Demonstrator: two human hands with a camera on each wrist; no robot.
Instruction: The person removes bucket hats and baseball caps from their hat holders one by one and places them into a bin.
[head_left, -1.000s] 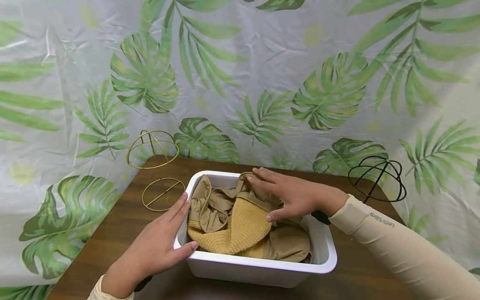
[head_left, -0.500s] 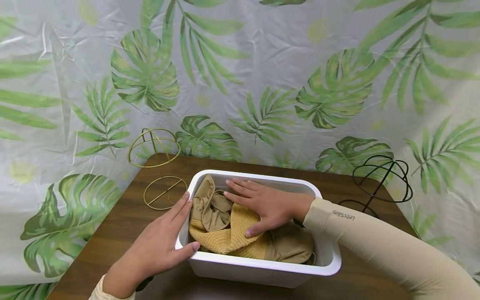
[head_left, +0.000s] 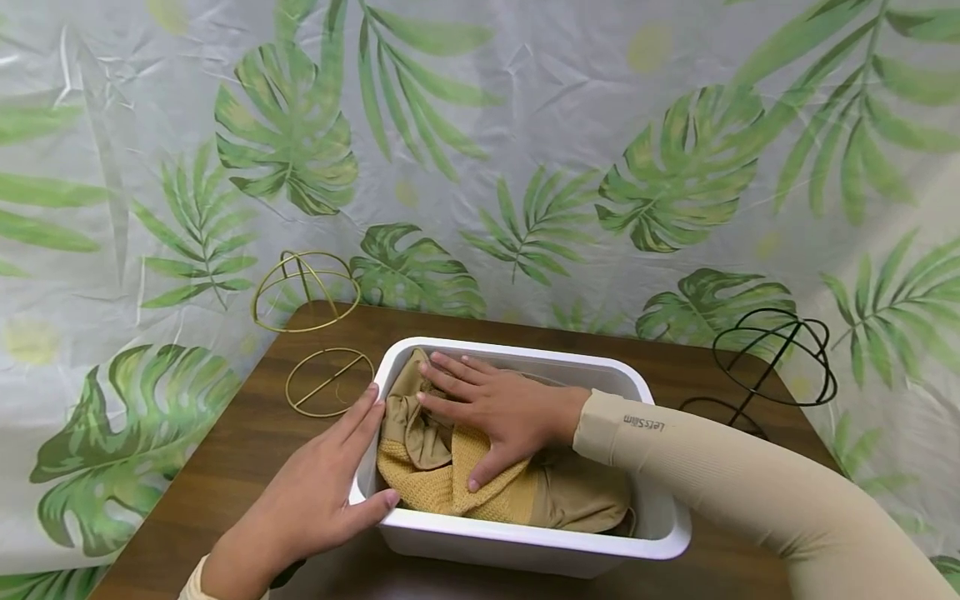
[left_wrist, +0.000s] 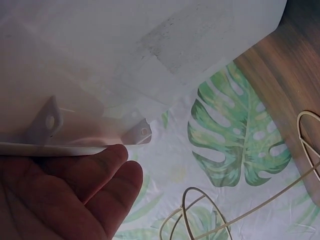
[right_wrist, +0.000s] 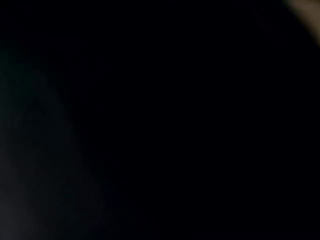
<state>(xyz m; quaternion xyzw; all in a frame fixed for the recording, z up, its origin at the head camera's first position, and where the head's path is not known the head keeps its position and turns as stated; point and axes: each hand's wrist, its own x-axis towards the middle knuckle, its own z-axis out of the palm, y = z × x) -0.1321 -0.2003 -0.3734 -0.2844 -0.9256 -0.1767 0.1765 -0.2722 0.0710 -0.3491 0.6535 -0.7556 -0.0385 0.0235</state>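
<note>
A white plastic bin (head_left: 525,531) stands on the table, holding crumpled mustard knit (head_left: 420,483) and smooth tan fabric (head_left: 585,492). My right hand (head_left: 502,408) lies flat on this fabric with its fingers spread, toward the bin's left end. At the bin's left end my left hand (head_left: 315,492) rests against the rim, fingers straight and thumb on the front edge. The left wrist view shows the outside wall of the bin (left_wrist: 100,60) above the fingers of my left hand (left_wrist: 75,195). The right wrist view is almost wholly black.
A gold wire stand (head_left: 326,385) is on the brown wooden table (head_left: 217,475), left of the bin. A black wire stand (head_left: 765,373) is behind my right forearm. Behind the table hangs a leaf-printed curtain (head_left: 420,117).
My right hand has moved left and down, from the back of the fabric onto its left part, and the raised tan fold is pressed lower. My left hand stays at the rim.
</note>
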